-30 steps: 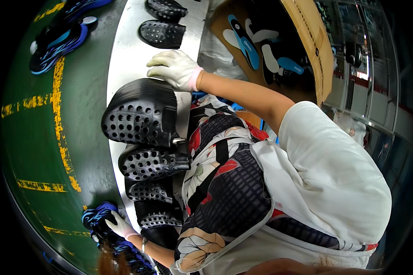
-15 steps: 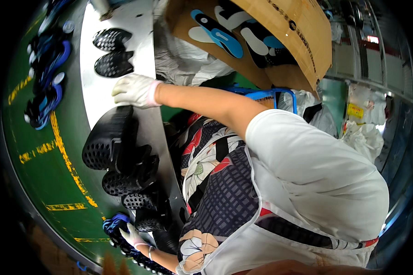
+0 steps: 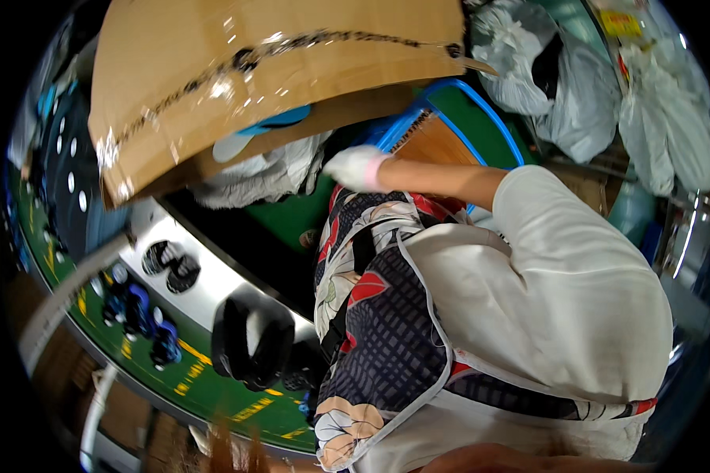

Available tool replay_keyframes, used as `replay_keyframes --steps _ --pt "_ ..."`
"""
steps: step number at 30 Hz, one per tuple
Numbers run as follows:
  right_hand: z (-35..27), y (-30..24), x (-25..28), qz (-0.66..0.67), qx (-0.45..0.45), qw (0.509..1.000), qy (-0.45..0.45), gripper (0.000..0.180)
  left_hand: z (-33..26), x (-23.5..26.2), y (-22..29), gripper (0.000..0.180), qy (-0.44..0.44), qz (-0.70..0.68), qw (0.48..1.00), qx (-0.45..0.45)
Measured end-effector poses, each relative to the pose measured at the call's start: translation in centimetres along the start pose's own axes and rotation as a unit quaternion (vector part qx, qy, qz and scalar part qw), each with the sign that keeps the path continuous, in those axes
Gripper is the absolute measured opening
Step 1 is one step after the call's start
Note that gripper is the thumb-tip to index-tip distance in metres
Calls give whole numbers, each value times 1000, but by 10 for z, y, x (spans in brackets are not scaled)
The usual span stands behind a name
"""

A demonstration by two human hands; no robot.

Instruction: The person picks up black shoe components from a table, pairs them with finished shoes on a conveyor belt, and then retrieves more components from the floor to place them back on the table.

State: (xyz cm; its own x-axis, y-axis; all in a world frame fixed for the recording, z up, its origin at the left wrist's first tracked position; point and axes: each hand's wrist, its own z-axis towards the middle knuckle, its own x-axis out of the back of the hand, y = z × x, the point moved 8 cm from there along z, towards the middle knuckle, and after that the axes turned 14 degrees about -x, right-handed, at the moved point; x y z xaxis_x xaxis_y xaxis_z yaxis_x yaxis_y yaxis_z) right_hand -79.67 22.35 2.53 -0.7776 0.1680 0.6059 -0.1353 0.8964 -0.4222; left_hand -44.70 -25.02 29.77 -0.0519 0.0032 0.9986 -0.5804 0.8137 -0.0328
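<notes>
My right hand (image 3: 356, 169), in a white glove with a pink cuff, is beside a blue-framed seat or cart with a brown panel (image 3: 430, 146). Motion blurs its fingers, and I see nothing held in it. At the lower edge, my left hand (image 3: 200, 440) shows only as a small blurred patch, partly behind brown strands. On the metal bench (image 3: 201, 296) lies a pair of black, white-specked shoe-sole-shaped pieces (image 3: 170, 266). Nearer stand bulky black shoe-shaped pieces (image 3: 252, 343).
A large cardboard box (image 3: 292, 55) holds blue and white insoles (image 3: 276, 121), with grey wrapping (image 3: 264, 173) below. Blue-black shoes (image 3: 138, 311) stand on a green surface with yellow lines beyond the bench. White plastic bags (image 3: 576, 94) are at the upper right.
The view has swung right. My right hand has left the bench beside the black pieces and moved right toward the blue frame. My left hand is now mostly out of view.
</notes>
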Motion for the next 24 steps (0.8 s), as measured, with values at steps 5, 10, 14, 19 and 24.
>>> replay_keyframes --steps 5,10,14,19,24 --pt "-46 174 30 -11 -270 959 82 30 110 42 229 58 41 -32 961 -270" --pt "-109 234 -13 51 -370 927 31 36 149 22 448 79 93 -58 841 -530" --pt "-141 239 -23 101 -406 907 37 37 158 -10 537 76 71 21 779 -623" --pt "-162 313 9 111 -453 865 187 33 214 -74 533 66 47 21 797 -602" --pt "-200 359 50 10 -485 810 330 46 179 -53 549 83 -3 15 793 -609"
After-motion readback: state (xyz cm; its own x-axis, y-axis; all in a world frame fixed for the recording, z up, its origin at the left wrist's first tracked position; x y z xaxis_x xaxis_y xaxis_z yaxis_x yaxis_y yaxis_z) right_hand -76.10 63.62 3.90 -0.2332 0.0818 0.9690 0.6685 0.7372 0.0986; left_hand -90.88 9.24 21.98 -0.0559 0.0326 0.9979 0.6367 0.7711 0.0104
